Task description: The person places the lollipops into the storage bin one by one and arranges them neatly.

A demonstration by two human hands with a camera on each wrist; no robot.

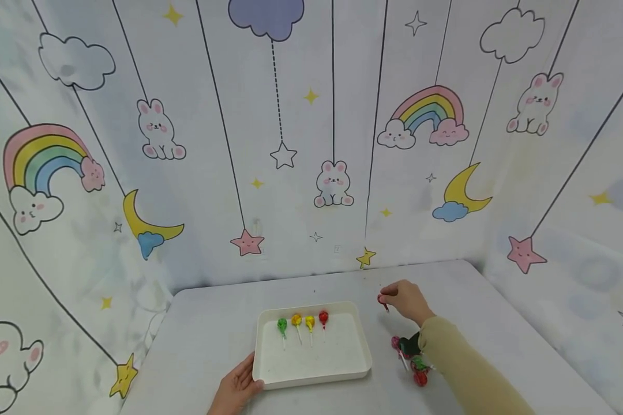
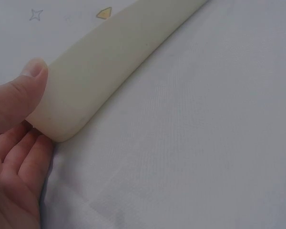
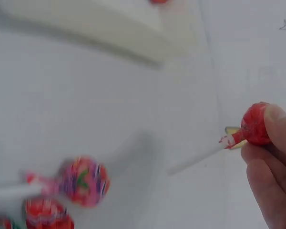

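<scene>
My left hand (image 1: 236,385) holds the near left corner of a white tray (image 1: 316,360); in the left wrist view its thumb lies on the rim and its fingers (image 2: 34,160) bend beneath the corner. Inside the tray a green lollipop (image 1: 282,325), an orange lollipop (image 1: 296,319), a yellow lollipop (image 1: 310,323) and a red lollipop (image 1: 323,316) lie in a row, sticks toward me. Right of the tray, my right hand (image 1: 409,301) pinches another red lollipop (image 3: 255,125) by its wrapped head between thumb and fingers, above the table, its white stick pointing away from the hand.
A loose pile of lollipops lies right of the tray, partly behind the right sleeve (image 1: 462,363): a pink one (image 1: 396,342), a green one (image 1: 419,363), a red one (image 1: 420,378) and dark ones. A patterned cloth wall (image 1: 301,230) stands behind the white table (image 1: 218,323).
</scene>
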